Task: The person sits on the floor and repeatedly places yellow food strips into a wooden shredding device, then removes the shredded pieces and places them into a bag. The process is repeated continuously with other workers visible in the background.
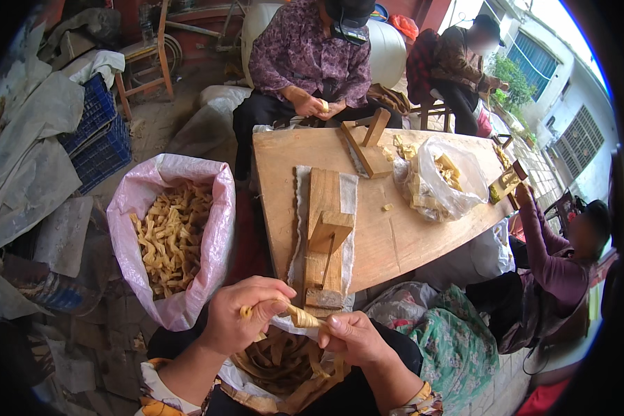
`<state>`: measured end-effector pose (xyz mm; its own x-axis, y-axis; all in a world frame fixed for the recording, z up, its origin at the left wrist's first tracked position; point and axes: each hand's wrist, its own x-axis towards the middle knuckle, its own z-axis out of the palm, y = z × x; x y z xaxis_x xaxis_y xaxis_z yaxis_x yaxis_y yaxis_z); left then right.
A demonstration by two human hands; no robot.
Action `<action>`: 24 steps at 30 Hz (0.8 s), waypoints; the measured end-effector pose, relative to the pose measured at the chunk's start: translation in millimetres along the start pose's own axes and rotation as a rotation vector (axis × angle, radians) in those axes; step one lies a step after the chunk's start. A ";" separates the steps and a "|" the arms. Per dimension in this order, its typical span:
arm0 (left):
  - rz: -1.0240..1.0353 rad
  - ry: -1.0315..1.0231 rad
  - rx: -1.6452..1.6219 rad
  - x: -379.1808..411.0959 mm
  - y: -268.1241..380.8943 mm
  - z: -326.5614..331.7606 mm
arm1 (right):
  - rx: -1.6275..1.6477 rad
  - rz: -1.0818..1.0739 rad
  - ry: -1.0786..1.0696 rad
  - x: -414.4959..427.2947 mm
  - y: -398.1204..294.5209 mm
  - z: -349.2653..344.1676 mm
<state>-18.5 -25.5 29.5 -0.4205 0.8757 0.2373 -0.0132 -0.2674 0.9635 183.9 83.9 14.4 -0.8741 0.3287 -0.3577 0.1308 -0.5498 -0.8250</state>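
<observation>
Over my lap, both hands hold a yellowish flat strip (304, 318), apparently tofu skin, stretched and twisted between them. My left hand (239, 317) pinches one end between thumb and fingers, with a small loop showing beside the index finger. My right hand (356, 335) grips the other end by its fingertips. Below them, an open white bag (234, 377) in my lap is full of long loose strips (286, 359). Just past my hands stands a wooden jig (322, 195) with an upright block (332, 229) and a thin metal rod (328, 262), on a cloth at the table edge.
A pink-white woven sack (118, 223) of knotted pieces (174, 239) stands at left. The wooden table (374, 249) bears another jig (369, 151) and a clear plastic bag (468, 182) of pieces. Several people sit around it. Blue crates (101, 151) are stacked far left.
</observation>
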 end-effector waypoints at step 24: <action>0.258 0.097 0.454 37.4 -51.1 25.9 | -1.061 -0.685 1.004 52.3 -11.7 -33.7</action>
<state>-10.1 31.3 -7.6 -0.4407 0.7573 0.4820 0.4868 -0.2495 0.8371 152.4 133.4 -9.5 -0.3132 0.8559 0.4114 0.4861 0.5166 -0.7049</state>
